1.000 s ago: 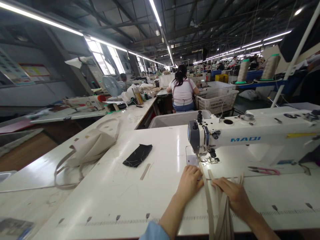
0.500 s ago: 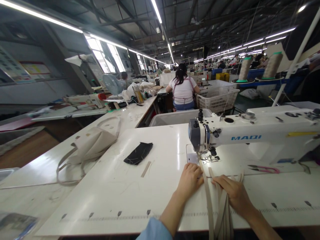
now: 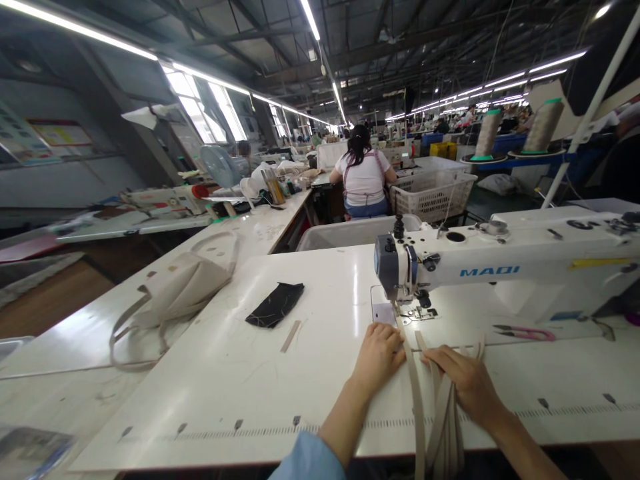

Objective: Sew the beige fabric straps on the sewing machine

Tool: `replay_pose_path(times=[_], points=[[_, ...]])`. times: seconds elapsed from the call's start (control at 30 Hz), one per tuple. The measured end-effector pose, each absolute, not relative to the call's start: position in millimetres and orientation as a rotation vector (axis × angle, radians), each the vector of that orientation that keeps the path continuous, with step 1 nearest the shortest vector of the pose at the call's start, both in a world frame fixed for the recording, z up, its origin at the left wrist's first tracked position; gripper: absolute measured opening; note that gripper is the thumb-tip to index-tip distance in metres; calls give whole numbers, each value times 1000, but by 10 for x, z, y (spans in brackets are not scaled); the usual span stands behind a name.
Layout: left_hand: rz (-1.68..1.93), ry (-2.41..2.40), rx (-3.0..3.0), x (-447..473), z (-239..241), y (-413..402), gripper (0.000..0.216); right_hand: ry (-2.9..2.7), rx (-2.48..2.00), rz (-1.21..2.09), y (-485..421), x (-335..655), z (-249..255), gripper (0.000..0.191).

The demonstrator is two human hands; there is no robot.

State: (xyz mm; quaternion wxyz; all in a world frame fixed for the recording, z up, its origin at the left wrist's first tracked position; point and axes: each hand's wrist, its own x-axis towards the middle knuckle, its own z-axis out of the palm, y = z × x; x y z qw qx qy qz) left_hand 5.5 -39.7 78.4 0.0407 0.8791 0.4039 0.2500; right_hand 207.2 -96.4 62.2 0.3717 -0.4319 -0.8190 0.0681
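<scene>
A long beige strap point(image 3: 417, 400) runs from under the needle of the white sewing machine point(image 3: 490, 267) down over the table's front edge. My left hand point(image 3: 381, 353) lies just in front of the needle plate, fingers curled and thumb against the strap's left edge. To the right, my right hand point(image 3: 467, 380) pinches another beige strap point(image 3: 420, 341), whose free end points toward the machine. Several more straps point(image 3: 445, 437) hang in a bundle below that hand. Pink-handled thread snips point(image 3: 527, 333) lie by the machine bed.
Left of my hands lie a black fabric piece point(image 3: 275, 305) and a short beige strip point(image 3: 291, 337). A beige bag with straps point(image 3: 185, 290) rests on the left table. Behind the machine are a plastic bin point(image 3: 345, 235), a seated person point(image 3: 364, 177) and a white basket point(image 3: 433, 199).
Both hands and the straps keep nearly the same places. The whole view has shifted slightly as the head moved.
</scene>
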Motion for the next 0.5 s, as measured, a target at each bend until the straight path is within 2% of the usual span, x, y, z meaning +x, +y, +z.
replay_pose_path(times=[0.5], points=[[758,1262,2658,56,785,-415,11,-2142,-1125,177,-972,2057,597,21]])
